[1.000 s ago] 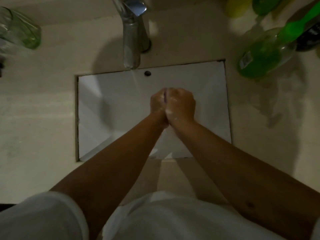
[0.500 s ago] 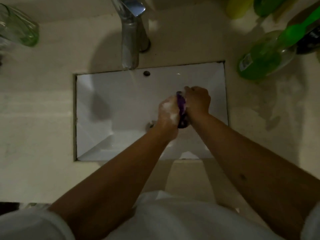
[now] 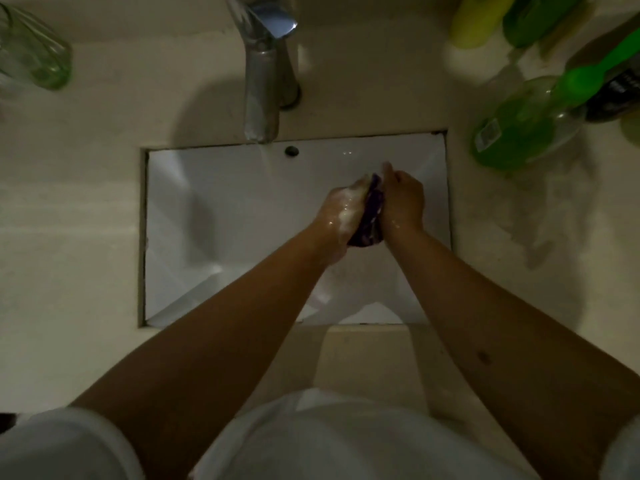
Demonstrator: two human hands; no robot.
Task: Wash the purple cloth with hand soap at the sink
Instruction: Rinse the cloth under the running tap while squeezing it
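Observation:
The purple cloth [image 3: 369, 216] is bunched up and pressed between both palms over the right half of the white sink basin [image 3: 214, 216]. My left hand [image 3: 341, 211] is covered in white soap foam and grips the cloth from the left. My right hand [image 3: 403, 199] clasps it from the right, fingers pointing away from me. Only a narrow strip of the cloth shows between the hands. A thin stream of water runs from the chrome tap [image 3: 261, 84] into the basin, left of the hands.
A green hand soap bottle [image 3: 516, 133] lies on the beige counter at the right, with a yellow bottle [image 3: 478, 19] and other green containers behind it. A green-tinted glass [image 3: 38, 53] stands at the far left. The overflow hole [image 3: 291, 151] sits on the basin's back wall.
The hands have shifted right, away from the water stream, and parted slightly, so the purple cloth now shows between them. Foam has built up on the left hand.

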